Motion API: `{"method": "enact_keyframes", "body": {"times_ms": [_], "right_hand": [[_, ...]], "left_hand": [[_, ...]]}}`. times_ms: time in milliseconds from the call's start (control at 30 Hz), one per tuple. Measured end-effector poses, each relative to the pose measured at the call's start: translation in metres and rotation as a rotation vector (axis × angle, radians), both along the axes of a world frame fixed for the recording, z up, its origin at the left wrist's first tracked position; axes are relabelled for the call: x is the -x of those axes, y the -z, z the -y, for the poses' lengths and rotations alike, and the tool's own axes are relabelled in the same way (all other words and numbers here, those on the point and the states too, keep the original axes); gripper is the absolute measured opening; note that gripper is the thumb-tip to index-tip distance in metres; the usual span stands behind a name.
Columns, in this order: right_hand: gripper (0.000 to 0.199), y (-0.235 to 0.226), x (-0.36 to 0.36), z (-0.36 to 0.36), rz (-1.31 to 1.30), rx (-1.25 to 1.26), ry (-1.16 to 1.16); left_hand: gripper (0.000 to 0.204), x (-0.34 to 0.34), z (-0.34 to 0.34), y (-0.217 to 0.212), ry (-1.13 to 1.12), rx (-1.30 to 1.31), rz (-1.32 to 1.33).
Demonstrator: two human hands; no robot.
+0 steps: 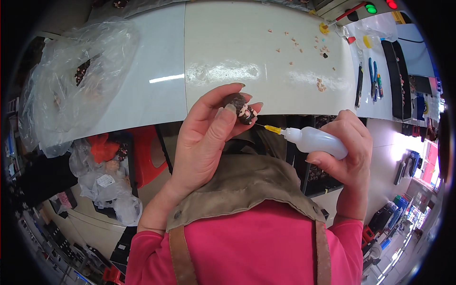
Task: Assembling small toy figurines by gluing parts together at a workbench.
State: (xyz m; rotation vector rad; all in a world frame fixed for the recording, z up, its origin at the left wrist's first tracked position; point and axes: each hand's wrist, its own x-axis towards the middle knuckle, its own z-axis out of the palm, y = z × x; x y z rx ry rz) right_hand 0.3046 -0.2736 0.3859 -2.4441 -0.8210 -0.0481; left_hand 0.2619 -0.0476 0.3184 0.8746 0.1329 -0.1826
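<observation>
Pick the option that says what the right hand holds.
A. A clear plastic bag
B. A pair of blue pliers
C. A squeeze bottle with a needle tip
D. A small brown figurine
C: the right hand grips a white squeeze bottle whose yellow-hubbed needle points at the small brown figurine pinched in the left hand; the blue pliers lie on the table, and the plastic bag sits far left.
</observation>
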Motion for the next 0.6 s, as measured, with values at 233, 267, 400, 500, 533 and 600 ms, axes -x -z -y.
{"method": "enact_keyframes", "body": {"times_ms": [233,267,400,500,533,600], "right_hand": [[0.045,-0.0002,-0.0015,-0.0024,-0.002,0.024,-0.026],[0.045,-0.0005,-0.0015,-0.0026,0.001,0.028,-0.028],[0.044,-0.0011,-0.0016,-0.0031,0.002,0.029,-0.022],[0.044,-0.0016,-0.0017,-0.0032,0.000,0.046,-0.032],[0.044,-0.0011,-0.0016,-0.0034,0.007,0.039,-0.033],[0.044,-0.0011,-0.0014,-0.0039,0.013,0.031,-0.033]], "left_hand": [[0.036,0.0001,0.0007,0.0024,-0.007,0.005,0.024],[0.035,0.0001,0.0007,0.0027,-0.008,0.005,0.031],[0.035,0.0004,0.0011,0.0021,-0.004,-0.025,0.027],[0.035,0.0006,0.0012,0.0027,-0.006,-0.026,0.048],[0.035,0.0010,0.0012,0.0026,-0.006,-0.033,0.048],[0.035,0.0012,0.0010,0.0027,-0.006,-0.040,0.047]]}}
